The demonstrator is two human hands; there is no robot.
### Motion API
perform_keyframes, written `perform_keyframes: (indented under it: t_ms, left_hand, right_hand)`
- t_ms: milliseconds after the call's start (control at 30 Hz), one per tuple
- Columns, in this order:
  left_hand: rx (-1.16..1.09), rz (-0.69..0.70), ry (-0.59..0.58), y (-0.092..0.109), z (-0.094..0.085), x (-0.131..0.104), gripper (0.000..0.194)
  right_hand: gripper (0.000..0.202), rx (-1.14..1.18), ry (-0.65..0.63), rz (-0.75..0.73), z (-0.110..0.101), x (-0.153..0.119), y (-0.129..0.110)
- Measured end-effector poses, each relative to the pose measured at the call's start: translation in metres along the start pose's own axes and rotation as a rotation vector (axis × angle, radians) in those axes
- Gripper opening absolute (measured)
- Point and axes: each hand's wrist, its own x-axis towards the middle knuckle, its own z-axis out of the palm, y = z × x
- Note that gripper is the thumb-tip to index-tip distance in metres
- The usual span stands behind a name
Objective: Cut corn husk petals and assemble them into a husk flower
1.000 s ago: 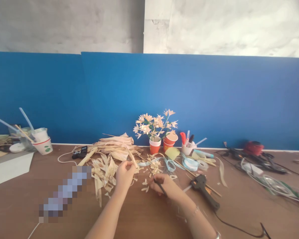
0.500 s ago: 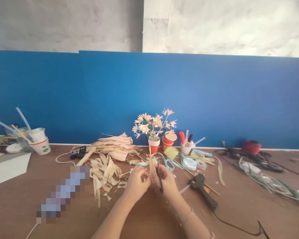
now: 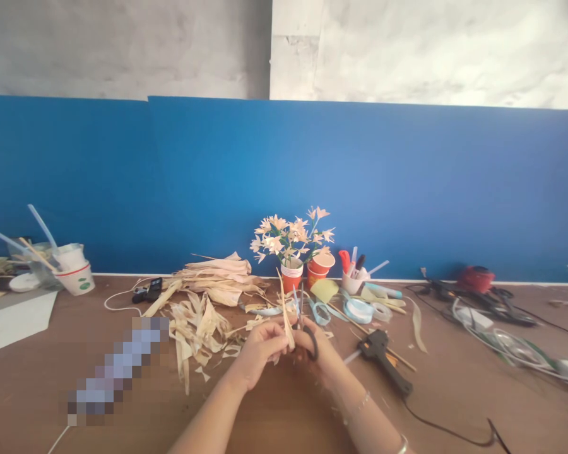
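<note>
My left hand (image 3: 265, 347) pinches a narrow, pale strip of dried husk (image 3: 285, 309), which stands upright with its thin tip pointing away from me. Close beside it, my right hand (image 3: 318, 343) is closed around a pair of scissors (image 3: 311, 343) with dark handles. The blades point up and away, slightly parted, just right of the strip. Behind my hands, pale husk flowers (image 3: 293, 234) on green stems stand in red and white paper cups (image 3: 292, 276). Loose husk scraps (image 3: 201, 325) lie left of my left hand.
A bundle of dried husks (image 3: 218, 277) lies behind the scraps. To the right are a black glue gun (image 3: 385, 359) with its cord, blue tape (image 3: 358, 310) and a cup of tools (image 3: 353, 280). Cables (image 3: 506, 343) lie far right; paper cups (image 3: 78, 277) stand far left.
The husk strip has turned and now tilts left, its broad face more visible. The scissors have swung so that their blades show beside it. Both hands stay close together.
</note>
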Motion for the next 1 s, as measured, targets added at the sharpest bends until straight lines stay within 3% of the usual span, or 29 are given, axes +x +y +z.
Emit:
perform_keyframes:
  t_ms: [133,300,467,600,1000]
  left_hand:
    - [-0.033,-0.025,0.019,-0.002,0.000,0.001,0.023]
    - [0.146,0.037,0.219,0.002,-0.006,0.005,0.024]
    - [0.272,0.116,0.359,0.005,-0.022,0.010,0.023]
    - [0.240,0.145,0.364,0.008,-0.033,0.010,0.025]
    - [0.324,0.139,0.258,0.009,-0.036,0.010,0.026]
  right_hand:
    - [0.039,-0.066,-0.020,0.034,0.001,0.000,-0.001]
    - [0.043,-0.250,0.055,0.028,0.000,0.004,0.001]
    - [0.030,-0.441,-0.116,0.020,-0.009,-0.001,-0.006]
    - [0.021,-0.564,-0.251,0.116,-0.011,-0.010,-0.020]
    - [0.031,-0.574,-0.341,0.133,-0.018,-0.008,-0.011]
